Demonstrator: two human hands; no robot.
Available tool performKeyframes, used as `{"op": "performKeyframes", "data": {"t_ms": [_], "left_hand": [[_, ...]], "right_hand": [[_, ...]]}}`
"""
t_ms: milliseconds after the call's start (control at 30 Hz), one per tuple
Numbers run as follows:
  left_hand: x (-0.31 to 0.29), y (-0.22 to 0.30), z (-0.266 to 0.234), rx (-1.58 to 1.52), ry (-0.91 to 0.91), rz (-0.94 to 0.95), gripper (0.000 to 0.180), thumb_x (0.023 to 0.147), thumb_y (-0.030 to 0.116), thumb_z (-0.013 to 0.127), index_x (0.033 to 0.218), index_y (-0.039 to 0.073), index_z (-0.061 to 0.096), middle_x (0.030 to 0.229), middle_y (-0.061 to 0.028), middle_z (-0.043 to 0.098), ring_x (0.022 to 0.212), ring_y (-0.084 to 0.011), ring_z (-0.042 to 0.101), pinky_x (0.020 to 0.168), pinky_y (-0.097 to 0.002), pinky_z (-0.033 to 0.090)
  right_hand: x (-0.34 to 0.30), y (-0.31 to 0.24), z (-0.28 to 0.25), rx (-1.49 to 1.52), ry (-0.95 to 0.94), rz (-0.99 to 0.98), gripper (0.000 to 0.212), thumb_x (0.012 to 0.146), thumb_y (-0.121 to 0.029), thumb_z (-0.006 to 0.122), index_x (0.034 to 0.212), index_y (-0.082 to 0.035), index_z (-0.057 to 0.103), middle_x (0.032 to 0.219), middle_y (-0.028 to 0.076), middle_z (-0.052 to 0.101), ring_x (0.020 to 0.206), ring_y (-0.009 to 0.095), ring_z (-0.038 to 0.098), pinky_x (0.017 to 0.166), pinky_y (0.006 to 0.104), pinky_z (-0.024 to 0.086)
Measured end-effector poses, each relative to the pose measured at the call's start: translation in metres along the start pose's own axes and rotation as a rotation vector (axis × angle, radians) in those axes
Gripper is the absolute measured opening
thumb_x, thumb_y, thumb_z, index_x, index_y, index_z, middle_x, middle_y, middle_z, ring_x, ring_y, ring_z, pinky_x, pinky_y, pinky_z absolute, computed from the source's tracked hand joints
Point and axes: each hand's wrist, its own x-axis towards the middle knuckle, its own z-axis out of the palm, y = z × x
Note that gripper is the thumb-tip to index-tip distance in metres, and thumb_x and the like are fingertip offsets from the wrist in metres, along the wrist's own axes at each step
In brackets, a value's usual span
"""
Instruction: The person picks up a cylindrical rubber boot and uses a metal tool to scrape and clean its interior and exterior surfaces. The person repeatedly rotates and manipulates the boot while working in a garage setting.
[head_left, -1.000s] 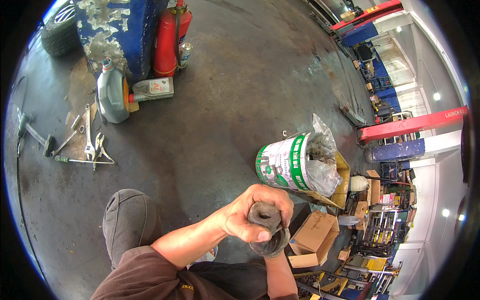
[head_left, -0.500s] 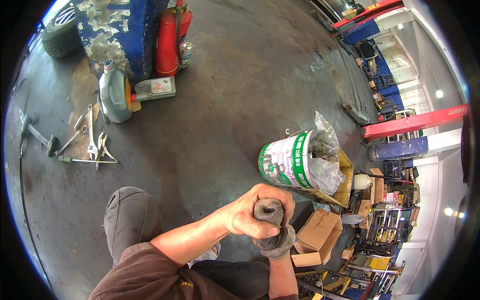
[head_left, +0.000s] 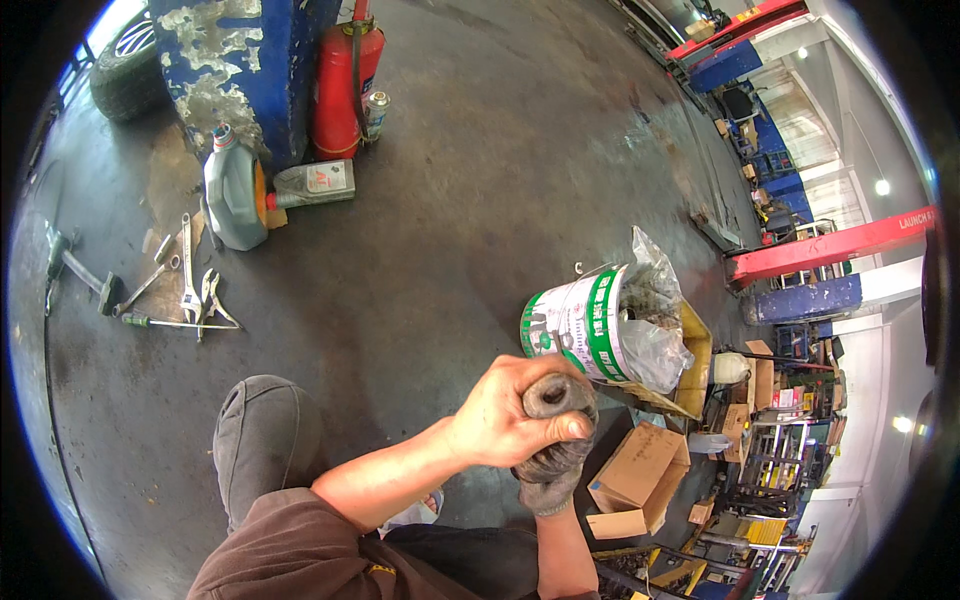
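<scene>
My left hand [head_left: 505,410] is bare and wraps round the top of a dirty dark grey work glove [head_left: 555,392], its thumb lying across the front. My right hand [head_left: 553,462] wears this glove, with a lighter grey cuff at the wrist. Its fingers are curled in just below the left hand, so the two hands press together. A small dark hole shows in the rounded end of the glove. Whether the right hand holds anything inside the curl cannot be made out. Both hands are raised above the floor, in front of a white and green bucket [head_left: 570,325].
Clear plastic sticks out of the bucket, which leans by a yellow bin [head_left: 693,370]. A cardboard box [head_left: 640,465] lies right of the hands. Leftward are an adjustable wrench [head_left: 188,280], pliers [head_left: 212,300], a hammer [head_left: 85,272], a grey jug [head_left: 235,195] and a fire extinguisher [head_left: 345,90].
Both hands have shifted slightly right and up together. The left thumb has moved higher across the glove, and the left hand keeps its grip.
</scene>
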Motion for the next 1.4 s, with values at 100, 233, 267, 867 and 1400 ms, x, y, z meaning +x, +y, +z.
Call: {"op": "performKeyframes", "data": {"t_ms": [100,233,267,867,1400], "left_hand": [[0.008,0.005,-0.020,-0.181,0.192,-0.020,0.058,0.084,0.047,0.091,0.105,-0.002,0.070,0.095,-0.0130,0.078,0.090,-0.0223,0.078,0.081,-0.0360,0.062],[0.019,-0.001,-0.047,0.177,0.390,0.076,0.045,0.084,0.039,0.092,0.094,0.001,0.070,0.085,-0.0058,0.076,0.076,-0.0127,0.071,0.070,-0.0285,0.058],[0.020,-0.007,-0.047,0.247,0.382,0.108,0.040,0.082,0.035,0.094,0.090,0.003,0.071,0.080,-0.0021,0.073,0.070,-0.0091,0.065,0.063,-0.0272,0.053],[0.009,-0.062,-0.034,0.991,0.186,0.060,0.043,0.073,0.020,0.098,0.078,0.004,0.058,0.073,-0.0084,0.058,0.066,-0.0275,0.056,0.061,-0.0399,0.048],[-0.004,-0.098,-0.048,0.561,-0.028,-0.768,0.060,0.107,0.049,0.059,0.120,-0.009,0.052,0.107,-0.0255,0.066,0.109,-0.0328,0.065,0.097,-0.0421,0.050]], "right_hand": [[0.001,0.005,-0.010,-0.265,-0.164,-0.177,0.017,0.092,-0.019,0.074,0.095,-0.002,0.072,0.080,0.017,0.074,0.068,0.034,0.075,0.063,0.0426,0.058],[-0.009,0.032,-0.013,-0.268,-0.345,0.235,0.028,0.097,-0.023,0.068,0.090,0.004,0.072,0.070,0.013,0.071,0.064,0.020,0.069,0.062,0.0357,0.054],[-0.011,0.043,-0.014,-0.305,-0.371,0.320,0.031,0.098,-0.025,0.068,0.087,0.005,0.071,0.069,0.013,0.070,0.063,0.020,0.068,0.061,0.0351,0.054],[-0.134,0.313,0.009,-0.800,-0.450,0.853,0.061,0.100,-0.047,0.066,0.138,-0.001,0.061,0.122,0.026,0.073,0.112,0.045,0.070,0.097,0.0483,0.056],[0.061,0.076,0.046,0.492,-0.151,0.389,0.072,0.099,-0.021,0.078,0.157,0.001,0.040,0.147,0.011,0.056,0.133,0.022,0.056,0.113,0.0357,0.046]]}}
